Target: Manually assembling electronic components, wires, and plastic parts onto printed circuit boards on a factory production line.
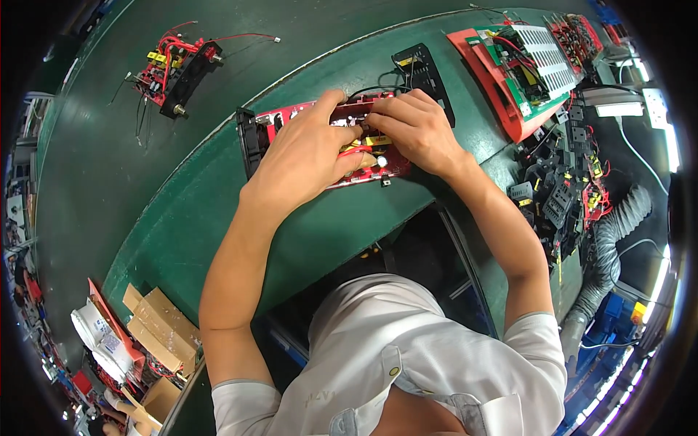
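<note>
A red circuit board [398, 166] with wires, yellow-wrapped parts and a round white-topped part lies on the green bench in front of me. A black end panel [251, 142] stands at its left end. My left hand [302, 152] lies over the board's left half, thumb and fingers curled around its edges and parts. From the right, my right hand [422, 131] reaches over the far side, its fingers bent together near a dark red upright strip [355, 109]. Its fingertips are partly hidden. A second black panel [429, 83] lies beyond my right hand, with a black cable beside it.
Another wired assembly [174, 76] sits at the far left. Green boards [520, 102] rest in an orange-red tray at the far right. Black panels [560, 200] are heaped near a grey flexible duct [603, 247]. A cardboard box [166, 327] stands at the near left.
</note>
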Motion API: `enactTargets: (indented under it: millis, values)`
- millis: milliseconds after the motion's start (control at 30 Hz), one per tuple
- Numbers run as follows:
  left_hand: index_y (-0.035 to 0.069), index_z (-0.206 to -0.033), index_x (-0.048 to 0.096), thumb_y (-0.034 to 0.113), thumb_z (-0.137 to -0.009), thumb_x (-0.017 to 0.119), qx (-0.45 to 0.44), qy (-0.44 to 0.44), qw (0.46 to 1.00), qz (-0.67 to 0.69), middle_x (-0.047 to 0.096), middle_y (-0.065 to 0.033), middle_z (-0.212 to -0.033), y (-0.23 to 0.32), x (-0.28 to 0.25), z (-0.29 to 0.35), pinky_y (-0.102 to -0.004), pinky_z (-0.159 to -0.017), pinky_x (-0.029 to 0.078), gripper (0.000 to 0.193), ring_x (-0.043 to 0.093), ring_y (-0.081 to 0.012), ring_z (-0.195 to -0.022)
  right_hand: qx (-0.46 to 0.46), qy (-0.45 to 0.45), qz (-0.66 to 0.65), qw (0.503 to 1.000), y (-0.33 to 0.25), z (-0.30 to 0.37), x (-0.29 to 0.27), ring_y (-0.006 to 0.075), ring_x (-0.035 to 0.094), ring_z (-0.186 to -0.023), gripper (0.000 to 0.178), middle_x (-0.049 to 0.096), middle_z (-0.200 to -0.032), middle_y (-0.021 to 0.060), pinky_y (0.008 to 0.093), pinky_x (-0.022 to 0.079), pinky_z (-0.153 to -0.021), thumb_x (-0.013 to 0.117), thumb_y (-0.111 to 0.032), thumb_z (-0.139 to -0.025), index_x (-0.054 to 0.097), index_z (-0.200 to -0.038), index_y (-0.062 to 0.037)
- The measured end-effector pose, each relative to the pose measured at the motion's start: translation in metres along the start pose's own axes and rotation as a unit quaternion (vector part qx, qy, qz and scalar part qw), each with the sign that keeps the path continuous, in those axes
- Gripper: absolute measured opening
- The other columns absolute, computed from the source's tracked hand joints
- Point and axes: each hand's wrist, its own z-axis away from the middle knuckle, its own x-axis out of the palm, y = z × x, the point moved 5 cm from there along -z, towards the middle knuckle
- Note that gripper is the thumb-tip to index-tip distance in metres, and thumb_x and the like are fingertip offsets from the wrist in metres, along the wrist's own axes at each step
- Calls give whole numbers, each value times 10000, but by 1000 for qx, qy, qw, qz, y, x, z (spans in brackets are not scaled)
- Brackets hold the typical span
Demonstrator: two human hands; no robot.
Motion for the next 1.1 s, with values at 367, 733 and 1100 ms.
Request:
enactTargets:
  millis: [367, 733, 1100]
  values:
    - [5, -1062, 720, 322, -821, 752, 26, 6, 999, -30, 497, -197, -1271, 5, 3, -3, -452, -900, 485, 399, 612, -361, -1003, 19, -8, -22, 1000, 1, -1, 2, 217, 629, -791, 297, 660, -978, 36, 336, 470, -701, 660, -55, -682, 675, -978, -73]
    - [81, -1167, 688, 403, -807, 755, -4, -47, 998, -31, 499, -203, -1240, 0, 5, -6, -458, -887, 495, 487, 617, -374, -983, 47, -57, -21, 997, -9, -15, -11, 301, 637, -893, 306, 660, -1026, 102, 395, 497, -792, 672, -25, -717, 662, -1022, -38]
    - [-14, -1301, 559, 11, -965, 504, 10, 151, 735, 661, 614, -120, -1187, -15, -33, 19, -335, -965, 530, 342, 644, -215, -1079, 371, 74, -559, 738, -40, -37, 1, 129, 652, -984, 268, 695, -1059, 62, 274, 509, -902, 650, -71, -946, 623, -1190, 37]
